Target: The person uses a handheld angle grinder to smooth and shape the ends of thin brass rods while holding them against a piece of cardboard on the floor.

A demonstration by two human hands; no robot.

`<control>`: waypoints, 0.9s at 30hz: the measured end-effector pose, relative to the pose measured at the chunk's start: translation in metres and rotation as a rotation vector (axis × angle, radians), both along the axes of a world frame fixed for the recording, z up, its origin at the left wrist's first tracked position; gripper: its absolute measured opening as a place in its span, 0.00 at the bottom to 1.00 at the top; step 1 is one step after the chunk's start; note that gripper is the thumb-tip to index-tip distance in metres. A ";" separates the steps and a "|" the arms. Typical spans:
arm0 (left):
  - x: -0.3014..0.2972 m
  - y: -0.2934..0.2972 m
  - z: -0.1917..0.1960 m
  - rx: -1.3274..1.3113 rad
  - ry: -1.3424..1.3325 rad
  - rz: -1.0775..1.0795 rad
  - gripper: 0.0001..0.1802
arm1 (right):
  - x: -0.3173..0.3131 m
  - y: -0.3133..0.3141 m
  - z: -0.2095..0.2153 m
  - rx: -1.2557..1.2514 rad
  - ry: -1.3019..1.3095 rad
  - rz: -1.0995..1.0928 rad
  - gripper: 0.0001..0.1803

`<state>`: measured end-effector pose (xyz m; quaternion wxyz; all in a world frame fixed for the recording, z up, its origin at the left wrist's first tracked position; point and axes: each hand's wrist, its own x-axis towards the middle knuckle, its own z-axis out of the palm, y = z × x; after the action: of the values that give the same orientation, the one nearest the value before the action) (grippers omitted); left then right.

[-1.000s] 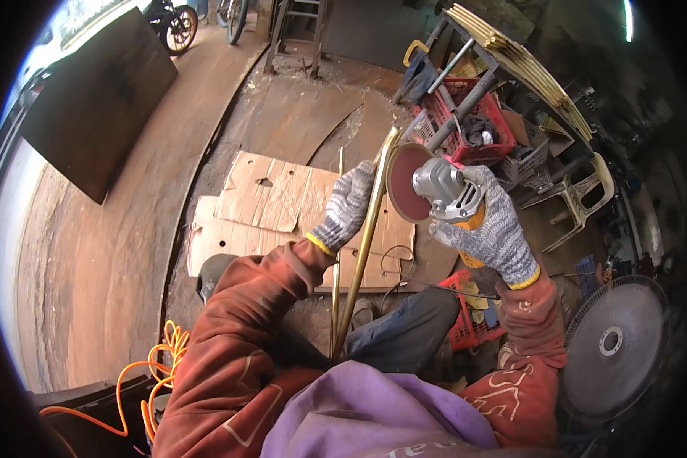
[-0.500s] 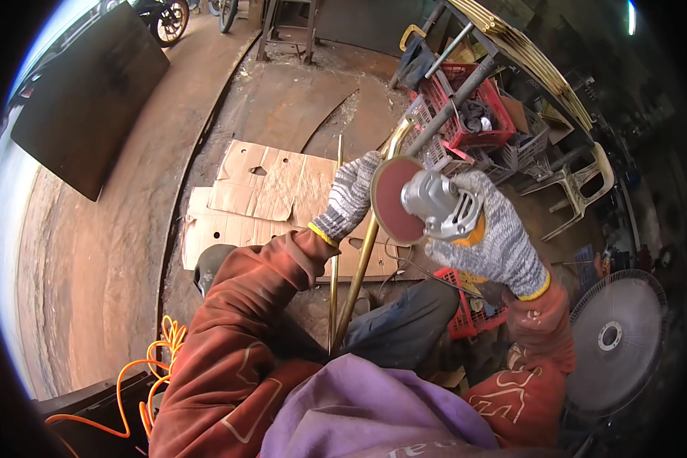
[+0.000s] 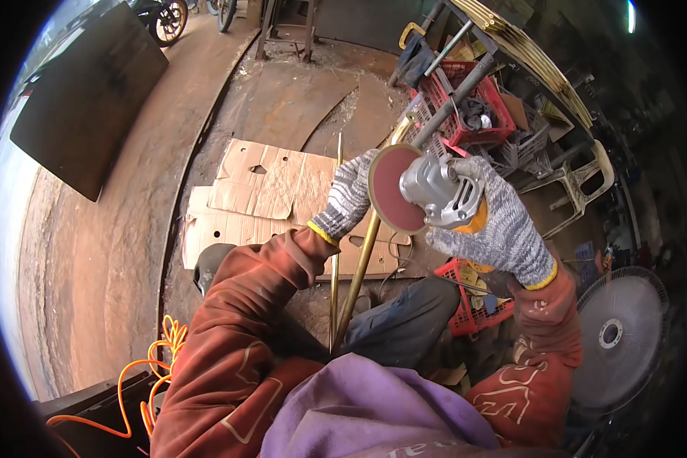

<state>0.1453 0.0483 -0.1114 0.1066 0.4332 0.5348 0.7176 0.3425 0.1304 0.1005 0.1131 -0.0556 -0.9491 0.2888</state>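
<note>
Angle grinder with a red sanding disc is held up in front of the person in the head view, the right hand in a grey knitted glove wrapped closed around its metal body. The left hand, gloved the same way, closes around a long brass-coloured rod that stands tilted just beside the disc edge; whether they touch I cannot tell. Behind lie flat cardboard sheets on the floor, a red crate further back, an orange cable at the lower left and a fan at the right.
</note>
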 end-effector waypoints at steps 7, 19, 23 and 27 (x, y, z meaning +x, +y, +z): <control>0.001 0.005 -0.014 0.173 -0.007 -0.103 0.19 | -0.005 -0.012 0.009 -0.045 -0.038 0.018 0.47; 0.000 0.004 -0.006 -0.036 -0.083 -0.102 0.19 | 0.004 -0.003 0.009 -0.054 -0.114 -0.028 0.49; 0.001 0.006 -0.007 -0.048 -0.031 -0.073 0.20 | 0.006 -0.002 0.005 -0.074 -0.076 -0.040 0.49; 0.004 0.005 -0.003 -0.056 -0.001 -0.014 0.20 | 0.006 -0.003 0.012 -0.094 -0.108 -0.058 0.50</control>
<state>0.1489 0.0533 -0.1143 0.1237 0.4336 0.5515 0.7019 0.3488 0.1270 0.1127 0.0672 -0.1040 -0.9371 0.3262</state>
